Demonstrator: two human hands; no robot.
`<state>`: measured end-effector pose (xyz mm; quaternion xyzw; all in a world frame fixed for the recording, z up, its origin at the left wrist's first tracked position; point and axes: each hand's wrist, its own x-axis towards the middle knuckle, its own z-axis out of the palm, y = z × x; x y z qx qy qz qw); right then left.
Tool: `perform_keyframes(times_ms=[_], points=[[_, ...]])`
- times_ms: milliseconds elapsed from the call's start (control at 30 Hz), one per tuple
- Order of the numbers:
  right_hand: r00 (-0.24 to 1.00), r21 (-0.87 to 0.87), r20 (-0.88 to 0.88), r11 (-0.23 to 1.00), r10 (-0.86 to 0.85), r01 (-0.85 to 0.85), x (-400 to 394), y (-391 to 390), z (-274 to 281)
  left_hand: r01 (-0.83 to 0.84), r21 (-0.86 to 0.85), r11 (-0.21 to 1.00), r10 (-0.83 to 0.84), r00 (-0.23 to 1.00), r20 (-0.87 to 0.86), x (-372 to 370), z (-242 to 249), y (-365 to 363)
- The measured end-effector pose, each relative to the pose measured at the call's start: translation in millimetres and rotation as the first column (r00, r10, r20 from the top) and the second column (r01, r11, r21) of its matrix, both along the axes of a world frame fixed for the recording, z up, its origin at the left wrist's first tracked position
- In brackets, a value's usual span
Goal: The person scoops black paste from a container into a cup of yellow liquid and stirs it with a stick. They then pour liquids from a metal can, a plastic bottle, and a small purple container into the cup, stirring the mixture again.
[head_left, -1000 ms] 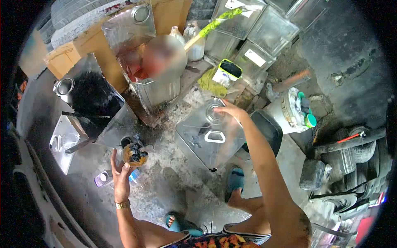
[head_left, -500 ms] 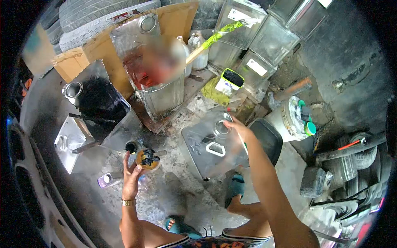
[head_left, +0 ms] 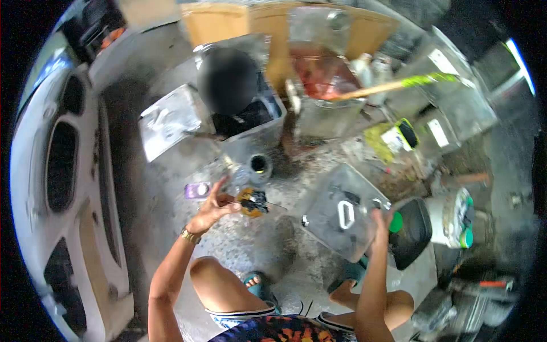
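Observation:
My left hand (head_left: 213,210) hovers with fingers spread, its thumb right at the rim of a small yellowish container (head_left: 249,210) smeared with thick black stuff. A thin stick-like handle (head_left: 276,205) juts from that container. Just behind it stands a dark-mouthed round pot (head_left: 259,164). On the right, my right hand (head_left: 378,228) grips the corner of a square metal can (head_left: 325,214) beside its round cap; the fingers are partly blurred. The can's top, with a white-edged handle (head_left: 346,214), faces me.
A black tub (head_left: 419,242) and a white bucket (head_left: 447,219) stand right of the can. Behind are cut-open tins holding black (head_left: 276,111) and red (head_left: 316,74) matter, with a wooden stick (head_left: 376,89) across the latter. A purple-labelled container (head_left: 197,190) and a car bumper (head_left: 80,171) lie left.
The view has turned, shifting the surroundings. The metal can has swung a little, with my right hand still at its cap corner. My left hand's fingers have spread wider beside the small container.

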<state>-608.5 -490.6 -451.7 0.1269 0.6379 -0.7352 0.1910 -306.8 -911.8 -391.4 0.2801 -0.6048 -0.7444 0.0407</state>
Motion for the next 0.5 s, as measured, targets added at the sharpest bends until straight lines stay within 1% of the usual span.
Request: perform_keyframes(times_ms=[33,100,133,167,233,267,300,333,367,400,433,500], points=[[0.997,-0.074,-0.003,0.994,-0.082,0.082,4.1,4.0,-1.1,-0.004,0.026,1.0,0.004,1.0,0.018,9.8,-7.7,0.8],[0.996,-0.169,0.029,0.981,-0.088,0.092,-20.7,38.1,-55.1,0.01,0.117,0.993,-0.016,0.998,0.056,26.2,-21.6,3.8],[0.983,-0.133,0.134,0.98,-0.129,0.147,-31.9,40.4,-67.5,0.012,0.107,0.994,-0.017,0.999,0.043,35.7,-46.4,5.7],[0.985,-0.129,0.133,0.984,-0.106,0.123,-38.4,35.9,-70.2,0.009,0.151,0.988,-0.017,0.998,0.054,42.2,-52.1,10.4],[0.993,-0.22,0.06,0.969,-0.098,0.109,-49.4,23.4,-73.2,0.001,0.138,0.99,-0.011,0.997,0.073,55.3,-70.0,21.2],[0.996,-0.213,0.057,0.974,-0.073,0.083,-53.4,18.8,-74.9,-0.024,0.146,0.989,0.014,0.997,0.07,63.2,-79.6,26.4],[0.999,-0.2,0.005,0.979,-0.048,0.048,-58.9,13.6,-74.7,-0.01,0.13,0.991,0.002,0.998,0.063,69.6,-90.4,30.9],[0.999,-0.182,-0.045,0.983,-0.021,0.013,-63.0,9.7,-72.7,0.004,0.118,0.993,-0.01,0.998,0.058,75.8,-99.3,37.8],[0.996,-0.159,-0.09,0.987,0.008,-0.022,-65.6,9.5,-69.0,-0.023,0.135,0.991,0.015,0.998,0.058,82.5,-107.7,46.4],[0.96,-0.027,-0.267,0.997,-0.08,0.076,-47.3,-16.2,-43.6,-0.044,0.15,0.988,0.034,0.997,0.068,88.5,-113.8,52.7],[0.963,-0.022,-0.265,0.998,-0.057,0.053,-50.2,-24.6,-40.3,-0.062,0.157,0.986,0.05,0.996,0.078,94.3,-118.0,56.8],[0.945,0.02,-0.326,0.999,0.032,-0.027,-53.9,-36.6,-37.3,-0.115,0.163,0.98,0.102,0.991,0.086,105.3,-125.5,68.6]])
